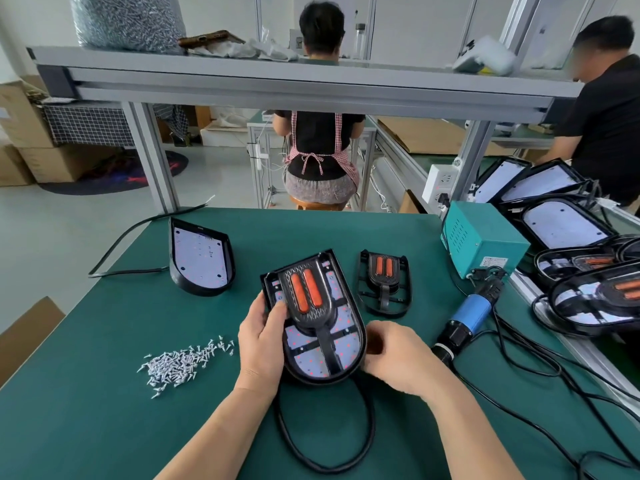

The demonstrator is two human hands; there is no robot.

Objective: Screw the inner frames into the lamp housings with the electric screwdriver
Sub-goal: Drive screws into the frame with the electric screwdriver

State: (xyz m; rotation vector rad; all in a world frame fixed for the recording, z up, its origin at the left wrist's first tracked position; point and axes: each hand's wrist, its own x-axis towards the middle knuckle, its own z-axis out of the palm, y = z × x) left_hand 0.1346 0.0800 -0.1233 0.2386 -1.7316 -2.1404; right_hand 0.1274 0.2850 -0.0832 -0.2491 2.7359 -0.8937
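A black lamp housing (343, 370) lies in the middle of the green mat with an inner frame (308, 296) carrying two orange strips set into it. My left hand (259, 341) grips the housing's left side, thumb on the frame. My right hand (394, 355) holds its right edge with curled fingers. A second inner frame (384, 282) lies loose to the right. Another housing (201, 258) without a frame sits at the far left. The blue electric screwdriver (467, 317) lies on the mat at the right, untouched. A pile of silver screws (180, 365) lies left of my left hand.
A teal power box (481, 237) stands at the back right, with black cables trailing across the mat. Several lamp housings (568, 230) are stacked on the conveyor to the right. A metal shelf spans overhead. Two people are at stations beyond the table. A cardboard box (24, 327) sits left.
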